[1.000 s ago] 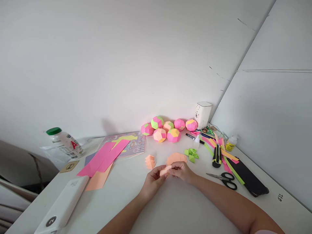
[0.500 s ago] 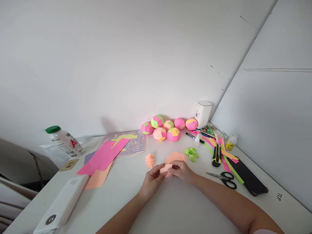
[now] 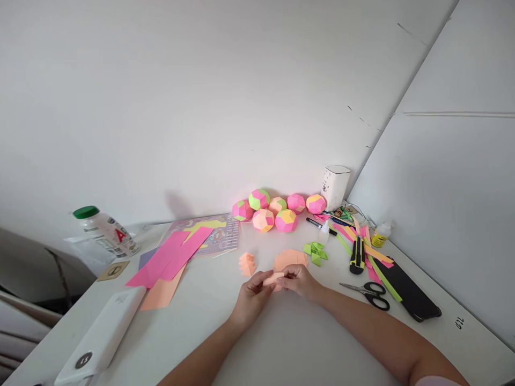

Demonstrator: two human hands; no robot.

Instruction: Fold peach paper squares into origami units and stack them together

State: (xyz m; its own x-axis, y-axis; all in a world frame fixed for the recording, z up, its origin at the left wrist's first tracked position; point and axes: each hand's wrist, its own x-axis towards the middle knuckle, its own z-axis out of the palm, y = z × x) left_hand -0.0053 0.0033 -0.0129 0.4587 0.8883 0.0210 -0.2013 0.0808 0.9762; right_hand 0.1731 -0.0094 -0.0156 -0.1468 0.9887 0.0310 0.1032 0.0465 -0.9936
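Note:
Between my left hand (image 3: 254,297) and my right hand (image 3: 300,282) is a small peach paper piece (image 3: 274,278), pinched at both ends by thumbs and fingers. Just behind my hands lie several peach paper pieces (image 3: 290,259), overlapping on the table. A stack of folded peach units (image 3: 247,264) sits to the left of them. Folded green paper units (image 3: 316,252) are heaped to the right. My fingers partly hide the held piece.
Several coloured paper balls (image 3: 263,220) stand by the wall. Scissors (image 3: 370,292), a box cutter (image 3: 357,255) and paper strips (image 3: 376,246) lie right. Pink sheets (image 3: 171,257), a white device (image 3: 100,335) and a green-capped bottle (image 3: 105,233) are left.
The peach paper piece in my fingers has tilted or been folded, so its visible face looks narrower. Both hands stay in almost the same place.

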